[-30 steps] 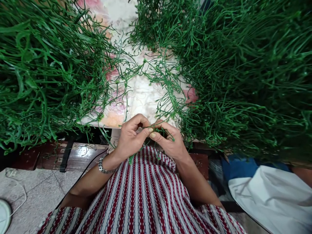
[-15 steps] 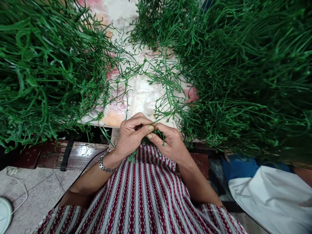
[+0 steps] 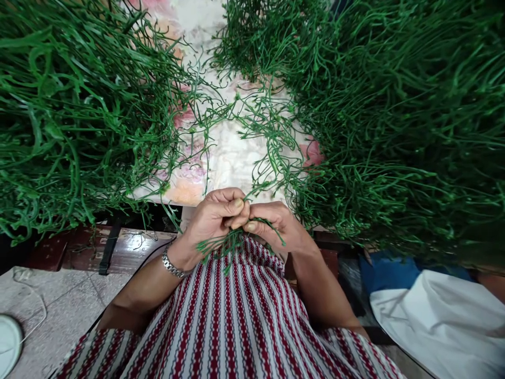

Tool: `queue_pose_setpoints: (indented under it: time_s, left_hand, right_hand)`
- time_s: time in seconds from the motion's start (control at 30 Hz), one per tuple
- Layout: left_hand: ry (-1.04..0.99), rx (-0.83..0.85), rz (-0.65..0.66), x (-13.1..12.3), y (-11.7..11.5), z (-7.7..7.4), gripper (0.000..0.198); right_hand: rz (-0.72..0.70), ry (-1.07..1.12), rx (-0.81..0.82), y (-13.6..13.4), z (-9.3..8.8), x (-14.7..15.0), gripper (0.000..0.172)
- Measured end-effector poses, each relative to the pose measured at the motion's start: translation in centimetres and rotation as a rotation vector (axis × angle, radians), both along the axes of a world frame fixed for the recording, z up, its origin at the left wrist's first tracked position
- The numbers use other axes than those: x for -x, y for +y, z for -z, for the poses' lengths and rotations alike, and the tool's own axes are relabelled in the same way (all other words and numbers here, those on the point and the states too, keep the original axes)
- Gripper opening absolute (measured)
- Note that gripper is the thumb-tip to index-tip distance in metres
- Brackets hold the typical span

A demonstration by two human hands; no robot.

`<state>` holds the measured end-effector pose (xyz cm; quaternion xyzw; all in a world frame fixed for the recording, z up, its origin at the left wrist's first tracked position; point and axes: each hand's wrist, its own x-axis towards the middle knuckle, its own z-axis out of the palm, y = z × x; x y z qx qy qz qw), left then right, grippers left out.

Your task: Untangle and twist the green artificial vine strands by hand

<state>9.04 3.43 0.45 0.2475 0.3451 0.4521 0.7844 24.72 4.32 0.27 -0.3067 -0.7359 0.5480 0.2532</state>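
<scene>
Far L: round white item (image 3: 8, 345) on floor, partly out of view. Next, big L pile (image 3: 71, 126) of green stems on table, spilling over front edge. Metal wristband (image 3: 172, 266) on L wrist. L hand (image 3: 215, 213) closed round stem bunch (image 3: 224, 243), thumb on top; bunch is just off table's front edge, ends fanning out below hand, above striped garment (image 3: 232, 321). Floral tablecloth (image 3: 229, 150) beyond. R hand (image 3: 282, 226) right beside L, thumb + forefinger pinching thin stem (image 3: 272, 226). Loose stems (image 3: 274, 139) on cloth, then big R pile (image 3: 394, 131); white fabric (image 3: 437, 310) below it, far R
</scene>
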Motion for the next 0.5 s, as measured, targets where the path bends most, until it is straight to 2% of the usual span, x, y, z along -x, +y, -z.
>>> queue_pose_setpoints:
  time_s: [0.1,0.23,0.37,0.5]
  left_hand:
    - [-0.007,0.016,0.013,-0.01,-0.11,-0.26,0.026]
    - [-0.026,0.03,0.009,-0.03,-0.33,-0.45,0.026]
    - [0.01,0.043,-0.007,-0.3,-0.76,-0.52,0.029]
    - [0.032,-0.002,-0.033,0.18,-0.87,-0.87,0.029]
  right_hand:
    - [-0.06,0.008,-0.051,0.34,0.2,-0.27,0.03]
    - [-0.061,0.028,-0.075,0.37,0.07,-0.28,0.03]
    - [-0.052,0.036,-0.035,0.42,-0.18,-0.1,0.037]
    - [-0.046,0.084,0.024,0.16,0.21,-0.31,0.036]
